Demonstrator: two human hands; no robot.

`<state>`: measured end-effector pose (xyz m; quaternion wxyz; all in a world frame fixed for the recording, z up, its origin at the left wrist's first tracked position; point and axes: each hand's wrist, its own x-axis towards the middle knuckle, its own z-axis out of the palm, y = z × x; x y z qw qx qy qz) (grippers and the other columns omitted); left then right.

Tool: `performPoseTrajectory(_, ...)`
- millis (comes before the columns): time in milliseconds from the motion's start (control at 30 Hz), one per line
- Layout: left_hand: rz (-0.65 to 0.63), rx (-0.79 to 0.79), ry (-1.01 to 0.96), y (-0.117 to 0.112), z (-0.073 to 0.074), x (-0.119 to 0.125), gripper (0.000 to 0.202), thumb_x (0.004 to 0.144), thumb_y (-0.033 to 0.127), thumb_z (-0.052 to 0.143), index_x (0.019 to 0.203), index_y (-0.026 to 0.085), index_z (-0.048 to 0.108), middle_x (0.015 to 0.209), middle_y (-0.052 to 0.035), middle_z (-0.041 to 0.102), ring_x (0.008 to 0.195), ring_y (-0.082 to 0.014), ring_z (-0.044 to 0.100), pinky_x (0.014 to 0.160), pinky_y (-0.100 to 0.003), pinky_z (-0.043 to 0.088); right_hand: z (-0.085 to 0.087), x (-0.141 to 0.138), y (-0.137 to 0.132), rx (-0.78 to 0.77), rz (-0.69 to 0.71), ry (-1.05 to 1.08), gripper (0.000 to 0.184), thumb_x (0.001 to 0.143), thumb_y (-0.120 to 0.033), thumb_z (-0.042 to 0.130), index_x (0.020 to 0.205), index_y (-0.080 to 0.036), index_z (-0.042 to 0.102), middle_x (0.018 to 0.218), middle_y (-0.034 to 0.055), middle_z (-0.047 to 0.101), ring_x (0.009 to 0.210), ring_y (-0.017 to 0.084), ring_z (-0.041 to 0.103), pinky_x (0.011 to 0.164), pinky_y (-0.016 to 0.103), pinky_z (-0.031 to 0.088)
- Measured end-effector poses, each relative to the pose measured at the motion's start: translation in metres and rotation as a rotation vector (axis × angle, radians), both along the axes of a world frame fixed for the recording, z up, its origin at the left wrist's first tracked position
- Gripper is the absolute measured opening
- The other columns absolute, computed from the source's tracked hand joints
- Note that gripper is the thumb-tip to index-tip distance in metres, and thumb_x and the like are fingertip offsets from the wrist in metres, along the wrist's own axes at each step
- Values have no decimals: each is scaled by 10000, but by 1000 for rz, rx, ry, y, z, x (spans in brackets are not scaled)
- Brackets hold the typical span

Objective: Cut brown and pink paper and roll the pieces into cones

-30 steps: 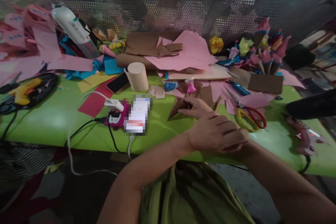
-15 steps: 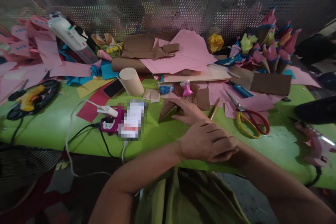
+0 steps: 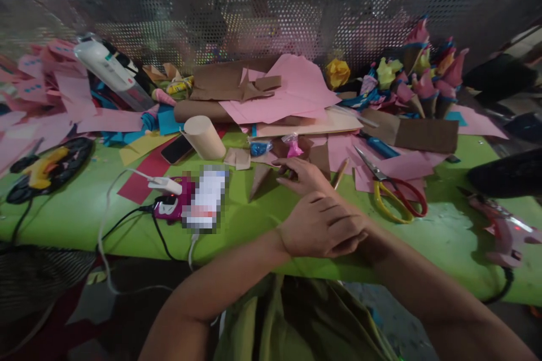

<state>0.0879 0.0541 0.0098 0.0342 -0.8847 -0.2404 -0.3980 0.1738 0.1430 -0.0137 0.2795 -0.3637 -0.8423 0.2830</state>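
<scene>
Perforated metal screening (image 3: 237, 17) backs a green desk (image 3: 249, 231) crowded with craft paper, seen in the head view, looking forward and down; pink sheets (image 3: 292, 90) and brown rolls are heaped along the rear, which seems to keep the front edge free for handwork. The left hand (image 3: 322, 225) lies across the right wrist, fingers bent over it, perhaps to rub or steady it; whether it grips firmly I cannot tell. The right hand (image 3: 302, 176) reaches beneath it, loosely open with fingers parted, nothing visibly held; a brown paper cone (image 3: 259, 180) lies on the desk just beyond its fingertips, point toward the wearer; contact is hard to judge. A pencil (image 3: 341, 174) and red-and-yellow scissors (image 3: 381, 175) lie just to the right, probably for easy reach; a phone (image 3: 207, 200) lies at the left beside a purple socket block (image 3: 173, 208), presumably because its white cable (image 3: 193, 248) is short on slack; a pink glue gun (image 3: 503, 231) lies at far right, its black cord hanging toward the front edge.
</scene>
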Motion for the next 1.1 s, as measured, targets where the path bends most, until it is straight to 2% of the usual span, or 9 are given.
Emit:
performPoseTrajectory(167,23,-5,-6,-2,-1,0,162,933,299,550,1021,198,642,821,4,725,792,-133,638,778,-308,442,-2,-26,-5,84,-95,-60,264,892,-219,645,1145,-215,719,1106,95,747,1018,233,680,902,377,546)
performPoseTrajectory(333,78,8,-140,6,4,-7,163,895,243,557,1031,194,631,827,-12,744,757,-147,665,772,-321,470,0,-29,-6,135,-132,-100,445,810,-187,741,1251,-221,696,1089,80,756,967,237,703,851,367,596)
performPoseTrajectory(400,162,6,-174,16,12,-15,169,904,240,540,1038,201,635,834,-31,743,787,-174,679,799,-341,487,5,-18,-5,173,-158,-78,359,831,-187,708,1188,-203,735,1054,67,761,907,203,705,847,313,604)
performPoseTrajectory(467,346,-40,-214,28,23,-26,195,936,251,519,1084,194,632,939,-71,753,894,-210,690,848,-372,503,11,-5,-2,203,-181,-55,258,866,-174,638,1091,-182,764,1063,79,762,912,184,700,884,279,589)
performPoseTrajectory(567,526,-185,-212,51,45,-46,232,973,268,510,1157,189,628,1087,-94,751,1011,-217,688,899,-363,518,23,10,4,220,-223,-21,253,862,-125,608,1052,-175,767,1094,122,757,1019,240,691,939,365,564)
performPoseTrajectory(733,800,-483,136,99,80,-63,364,986,290,499,1316,178,603,1335,-129,681,1212,-271,634,1039,-392,464,28,21,15,169,-279,34,256,848,-134,617,1060,-194,748,1121,129,738,1007,272,682,890,385,546)
performPoseTrajectory(800,841,-541,350,119,88,-61,411,994,304,482,1369,160,570,1413,-138,631,1278,-278,593,1073,-396,434,27,23,16,157,-295,41,248,851,-124,607,1052,-180,742,1091,128,737,988,266,679,872,369,540)
performPoseTrajectory(867,873,-526,588,136,90,-58,410,1001,322,456,1353,151,581,1408,-152,630,1293,-284,580,1078,-414,417,27,23,17,140,-312,12,230,847,-107,600,1018,-165,744,1049,131,740,970,272,678,849,367,538)
performPoseTrajectory(1100,917,-496,745,164,76,-59,296,952,209,473,1072,147,737,1153,-175,748,1140,-304,659,1042,-455,390,29,23,21,110,-320,-1,310,828,-57,560,1040,-181,749,1117,123,747,1028,265,682,902,356,531)
